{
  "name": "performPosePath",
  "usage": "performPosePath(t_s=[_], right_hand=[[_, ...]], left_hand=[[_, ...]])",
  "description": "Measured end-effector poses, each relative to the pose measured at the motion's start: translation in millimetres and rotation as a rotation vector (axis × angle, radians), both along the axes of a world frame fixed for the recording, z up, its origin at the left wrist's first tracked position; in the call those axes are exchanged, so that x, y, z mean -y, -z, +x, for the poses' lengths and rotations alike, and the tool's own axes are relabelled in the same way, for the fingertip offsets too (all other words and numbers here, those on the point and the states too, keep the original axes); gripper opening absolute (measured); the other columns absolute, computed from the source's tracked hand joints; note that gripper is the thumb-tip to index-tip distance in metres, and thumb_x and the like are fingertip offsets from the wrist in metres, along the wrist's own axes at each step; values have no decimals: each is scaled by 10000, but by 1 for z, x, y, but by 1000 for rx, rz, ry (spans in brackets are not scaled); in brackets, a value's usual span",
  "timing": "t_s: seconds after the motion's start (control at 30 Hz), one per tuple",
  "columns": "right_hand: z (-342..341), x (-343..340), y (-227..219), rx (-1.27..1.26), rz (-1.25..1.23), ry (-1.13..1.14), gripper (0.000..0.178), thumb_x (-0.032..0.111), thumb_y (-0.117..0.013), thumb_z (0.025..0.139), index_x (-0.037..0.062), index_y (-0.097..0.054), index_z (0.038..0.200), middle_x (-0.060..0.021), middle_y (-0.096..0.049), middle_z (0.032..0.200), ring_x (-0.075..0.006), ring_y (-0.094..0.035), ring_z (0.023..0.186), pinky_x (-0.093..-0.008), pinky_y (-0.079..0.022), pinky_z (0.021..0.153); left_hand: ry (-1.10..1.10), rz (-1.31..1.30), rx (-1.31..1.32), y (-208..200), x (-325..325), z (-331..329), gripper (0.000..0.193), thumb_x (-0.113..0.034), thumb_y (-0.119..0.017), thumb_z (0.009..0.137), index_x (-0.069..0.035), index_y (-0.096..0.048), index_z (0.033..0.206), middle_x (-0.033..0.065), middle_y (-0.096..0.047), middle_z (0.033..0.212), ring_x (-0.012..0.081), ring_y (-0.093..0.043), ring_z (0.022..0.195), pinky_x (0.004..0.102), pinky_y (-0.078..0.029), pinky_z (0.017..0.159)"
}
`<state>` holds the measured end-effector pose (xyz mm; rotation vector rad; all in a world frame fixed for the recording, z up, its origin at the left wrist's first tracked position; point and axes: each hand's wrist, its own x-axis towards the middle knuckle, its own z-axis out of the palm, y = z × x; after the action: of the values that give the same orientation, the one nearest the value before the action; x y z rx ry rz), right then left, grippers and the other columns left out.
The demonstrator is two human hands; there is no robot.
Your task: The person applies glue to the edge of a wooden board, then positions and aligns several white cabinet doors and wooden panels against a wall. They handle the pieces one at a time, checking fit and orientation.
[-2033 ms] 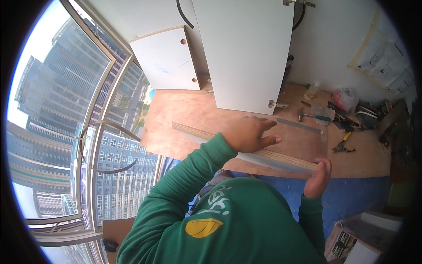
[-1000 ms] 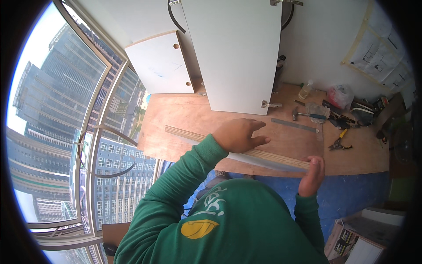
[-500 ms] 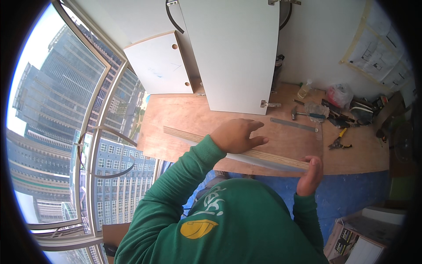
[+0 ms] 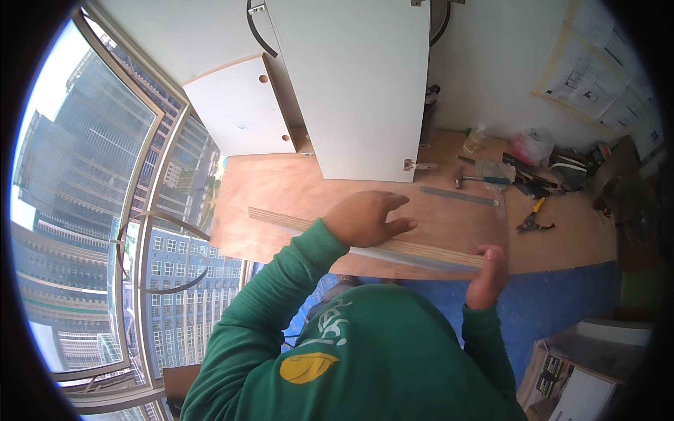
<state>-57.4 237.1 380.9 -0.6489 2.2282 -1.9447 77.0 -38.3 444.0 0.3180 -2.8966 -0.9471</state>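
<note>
A long plywood board [image 4: 432, 251] with a white face stands on its edge along the near side of the wooden worktop, its layered edge up. My left hand [image 4: 368, 216] lies over the middle of that edge, fingers and thumb stretched out and apart. Whether its palm presses on the board is hidden. At the board's right end, my right hand [image 4: 488, 279] grips it, the thumb up along the end and the other fingers partly out of sight.
A tall white panel [image 4: 361, 91] with hinges stands beyond, beside a smaller white panel [image 4: 242, 109]. On the worktop [image 4: 449, 217] lie a steel ruler [image 4: 460, 196], a hammer [image 4: 484, 179], yellow-handled pliers [image 4: 535, 219] and a clear bottle [image 4: 475, 138]. Windows [image 4: 165, 182] line the left.
The whole view has shifted slightly, so the surroundings sit a little further left. Both hands keep their places on the board, and no clear movement of it shows.
</note>
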Motion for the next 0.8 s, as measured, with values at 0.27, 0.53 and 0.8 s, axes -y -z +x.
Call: performPosePath(t_s=[0.27, 0.53, 0.8], right_hand=[[-11, -3, 0, 144, -86, -100, 242, 224, -762, 967, 16, -670, 1049, -55, -686, 977, -148, -615, 944, -316, -497, 911], [-18, -7, -2, 214, -32, -199, 437, 301, -783, 965, -5, -642, 1243, -64, -698, 1045, -127, -641, 981, -311, -527, 905], [-25, -28, 33, 173, -50, -343, 689, 529, -731, 991, -24, -593, 1376, -92, -674, 1190, -160, -632, 1112, -337, -511, 994]], left_hand=[[-38, -35, -11, -14, -3, -8, 572, -437, -739, 997, 18, -693, 1341, 266, -757, 1157, 409, -745, 999, 448, -584, 901], [-54, -31, -63, -15, -5, -12, 543, -407, -748, 986, 31, -700, 1303, 256, -748, 1217, 429, -703, 1145, 475, -553, 998], [-60, -30, -65, -13, -7, -9, 543, -396, -753, 982, 37, -697, 1305, 268, -745, 1220, 439, -701, 1156, 484, -553, 1001]])
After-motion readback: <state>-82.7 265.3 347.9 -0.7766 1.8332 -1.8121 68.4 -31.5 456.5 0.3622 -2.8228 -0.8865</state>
